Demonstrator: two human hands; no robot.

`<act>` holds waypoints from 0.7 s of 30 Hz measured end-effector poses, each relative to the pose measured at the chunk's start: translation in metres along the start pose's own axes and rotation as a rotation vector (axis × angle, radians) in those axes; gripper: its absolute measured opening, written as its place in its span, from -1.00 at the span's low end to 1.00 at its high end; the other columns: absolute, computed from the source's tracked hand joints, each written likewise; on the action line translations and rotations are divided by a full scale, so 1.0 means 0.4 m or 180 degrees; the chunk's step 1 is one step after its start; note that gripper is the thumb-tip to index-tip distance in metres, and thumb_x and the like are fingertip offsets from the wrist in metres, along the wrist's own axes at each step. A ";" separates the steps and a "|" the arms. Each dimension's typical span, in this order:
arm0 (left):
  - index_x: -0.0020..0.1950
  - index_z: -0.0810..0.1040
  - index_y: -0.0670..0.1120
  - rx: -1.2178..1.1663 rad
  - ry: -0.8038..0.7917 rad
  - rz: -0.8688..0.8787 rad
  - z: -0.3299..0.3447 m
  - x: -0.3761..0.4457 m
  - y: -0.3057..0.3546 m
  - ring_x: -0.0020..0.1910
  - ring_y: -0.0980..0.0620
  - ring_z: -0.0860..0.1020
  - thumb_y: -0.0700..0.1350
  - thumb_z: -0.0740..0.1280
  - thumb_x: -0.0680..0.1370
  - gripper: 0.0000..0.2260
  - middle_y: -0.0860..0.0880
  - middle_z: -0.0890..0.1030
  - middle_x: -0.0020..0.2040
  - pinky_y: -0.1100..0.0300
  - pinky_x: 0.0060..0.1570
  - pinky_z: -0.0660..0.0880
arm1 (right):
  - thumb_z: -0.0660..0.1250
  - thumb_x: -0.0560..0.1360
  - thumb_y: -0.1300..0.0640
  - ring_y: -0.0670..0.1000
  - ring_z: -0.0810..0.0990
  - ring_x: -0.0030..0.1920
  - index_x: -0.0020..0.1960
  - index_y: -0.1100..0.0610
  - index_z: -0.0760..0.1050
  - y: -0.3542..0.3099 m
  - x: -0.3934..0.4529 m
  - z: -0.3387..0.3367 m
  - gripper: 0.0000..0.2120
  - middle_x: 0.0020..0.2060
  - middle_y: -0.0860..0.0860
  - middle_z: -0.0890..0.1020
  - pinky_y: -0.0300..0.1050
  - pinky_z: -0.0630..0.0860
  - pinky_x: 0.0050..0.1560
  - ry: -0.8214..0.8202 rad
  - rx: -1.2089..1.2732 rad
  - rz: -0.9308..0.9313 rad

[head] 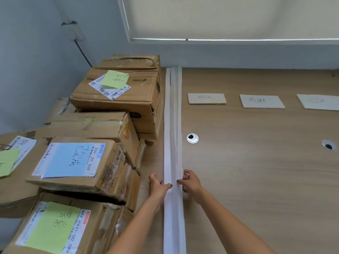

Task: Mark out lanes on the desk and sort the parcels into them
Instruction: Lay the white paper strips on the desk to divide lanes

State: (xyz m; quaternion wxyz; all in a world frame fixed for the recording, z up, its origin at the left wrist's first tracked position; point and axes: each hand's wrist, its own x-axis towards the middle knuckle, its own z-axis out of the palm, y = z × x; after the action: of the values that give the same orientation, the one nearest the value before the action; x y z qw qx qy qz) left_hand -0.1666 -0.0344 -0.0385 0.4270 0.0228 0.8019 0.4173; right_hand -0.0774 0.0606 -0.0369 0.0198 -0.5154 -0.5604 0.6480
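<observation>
Near the front edge of the light wood-grain desk (256, 171), both hands sit on a bundle of long white paper strips (173, 125) that runs from the near edge straight back to the wall. Left hand (158, 185) is on the bundle's left side, thumb laid across the top, fingers curled at the edge; right hand (189, 182) mirrors it on the right side, fingertips pinching the strips. So each grip is narrow and holding the strips, which lie flat on the desk. Left of the strips: a stack of brown cardboard parcels (102, 136), several layers deep, crowding the desk's left end against the wall. Top rear parcel carries a green sticky note (114, 78) over a shipping label; a nearer one has a blue paper sheet (70, 159) with handwriting; the nearest has a green paper sheet (53, 227), also handwritten. Right of the strips, towards the back: three pale rectangular paper cards (207, 98) in a row, well apart from each other, faint writing, unreadable. Two round silver cable grommets (192, 138) are set in the desk mid-depth. A cream roller blind (229, 17) hangs above the back wall.
</observation>
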 end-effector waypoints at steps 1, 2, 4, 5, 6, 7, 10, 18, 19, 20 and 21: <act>0.46 0.07 -0.01 -0.0141 -0.0066 -0.0085 -0.001 -0.001 -0.003 0.22 -0.12 0.44 -0.24 0.37 0.48 -0.33 -0.12 0.34 0.35 0.03 0.07 0.52 | 0.32 0.47 0.32 0.12 0.54 0.16 0.35 0.23 0.30 0.002 0.002 0.002 -0.53 0.21 0.18 0.53 -0.03 0.50 0.17 -0.0031 0.0045 0.0004; 0.46 0.09 -0.01 -0.0217 -0.0099 -0.0127 0.000 -0.001 -0.005 0.21 -0.11 0.45 -0.23 0.36 0.48 -0.35 -0.11 0.35 0.36 0.03 0.03 0.53 | 0.32 0.47 0.32 0.14 0.54 0.16 0.34 0.24 0.32 0.004 0.004 0.005 -0.55 0.20 0.18 0.53 -0.01 0.51 0.18 -0.0064 0.0058 0.0002; 0.45 0.19 -0.05 -0.0168 -0.0073 -0.0048 0.006 0.002 -0.010 0.18 -0.07 0.46 -0.23 0.38 0.47 -0.39 -0.10 0.40 0.35 0.05 0.03 0.52 | 0.31 0.47 0.32 0.17 0.55 0.16 0.31 0.26 0.35 0.006 0.006 0.012 -0.58 0.18 0.21 0.54 0.05 0.52 0.18 -0.0135 0.0084 0.0004; 0.43 0.24 -0.08 -0.0158 -0.0065 0.0008 0.011 0.004 -0.011 0.14 -0.04 0.47 -0.24 0.39 0.46 -0.41 -0.10 0.44 0.33 0.07 0.06 0.51 | 0.31 0.47 0.33 0.18 0.56 0.15 0.31 0.26 0.35 0.006 0.007 0.016 -0.59 0.18 0.22 0.54 0.07 0.53 0.16 -0.0156 0.0120 0.0019; 0.42 0.27 -0.09 -0.0180 -0.0082 0.0022 0.014 0.005 -0.009 0.10 -0.03 0.48 -0.25 0.40 0.45 -0.42 -0.10 0.47 0.30 0.09 0.07 0.51 | 0.30 0.47 0.34 0.20 0.56 0.15 0.30 0.27 0.35 0.005 0.007 0.018 -0.60 0.17 0.24 0.54 0.08 0.54 0.14 -0.0163 0.0162 0.0040; 0.41 0.29 -0.10 -0.0222 -0.0109 0.0009 0.016 0.004 -0.006 0.06 -0.01 0.50 -0.25 0.40 0.45 -0.44 -0.08 0.50 0.24 0.12 0.05 0.51 | 0.30 0.47 0.35 0.21 0.57 0.14 0.29 0.28 0.36 0.004 0.008 0.020 -0.61 0.16 0.26 0.54 0.09 0.55 0.12 -0.0164 0.0217 0.0058; 0.32 0.39 -0.11 -0.0298 -0.0153 0.0043 0.014 0.009 -0.004 -0.05 0.04 0.53 -0.23 0.42 0.44 -0.53 -0.04 0.55 0.10 0.20 -0.06 0.49 | 0.27 0.49 0.37 0.22 0.60 0.09 0.25 0.31 0.40 0.003 0.008 0.017 -0.66 0.13 0.28 0.56 0.03 0.59 0.03 -0.0233 0.0391 0.0085; 0.29 0.38 -0.09 0.0123 -0.0134 0.0052 0.009 0.009 0.008 0.06 -0.06 0.52 -0.06 0.47 0.41 -0.50 -0.08 0.52 0.16 0.08 0.07 0.53 | 0.29 0.50 0.35 0.13 0.63 -0.15 0.12 0.29 0.47 0.003 0.004 0.001 -0.80 -0.09 0.20 0.61 -0.06 0.63 -0.08 -0.0284 0.0597 0.0089; 0.29 0.38 -0.10 0.0069 -0.0176 0.0013 0.009 0.008 0.012 0.07 -0.09 0.53 -0.06 0.47 0.42 -0.50 -0.10 0.53 0.17 0.04 0.09 0.54 | 0.29 0.50 0.34 0.12 0.63 -0.16 0.10 0.28 0.47 0.000 0.003 0.002 -0.82 -0.13 0.18 0.61 -0.04 0.63 -0.08 -0.0300 0.0621 0.0089; 0.29 0.38 -0.11 -0.0041 -0.0233 -0.0038 0.009 0.006 0.016 0.06 -0.10 0.54 -0.07 0.46 0.42 -0.51 -0.11 0.54 0.16 0.03 0.08 0.55 | 0.30 0.50 0.32 0.11 0.63 -0.19 0.07 0.27 0.48 -0.003 0.002 0.002 -0.84 -0.16 0.15 0.61 -0.05 0.63 -0.12 -0.0312 0.0635 0.0085; 0.29 0.39 -0.11 -0.0153 -0.0292 -0.0076 0.008 0.003 0.020 0.05 -0.10 0.55 -0.08 0.46 0.43 -0.52 -0.12 0.54 0.15 0.04 0.05 0.56 | 0.31 0.50 0.31 0.08 0.64 -0.24 0.04 0.25 0.48 -0.007 0.001 0.002 -0.87 -0.19 0.13 0.61 -0.09 0.64 -0.19 -0.0317 0.0640 0.0076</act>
State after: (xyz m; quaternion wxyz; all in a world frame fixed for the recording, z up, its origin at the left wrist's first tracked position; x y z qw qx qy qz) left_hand -0.1676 -0.0264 -0.0348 0.4687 0.0221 0.7714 0.4298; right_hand -0.0796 0.0613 -0.0351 0.0358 -0.4846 -0.4866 0.7260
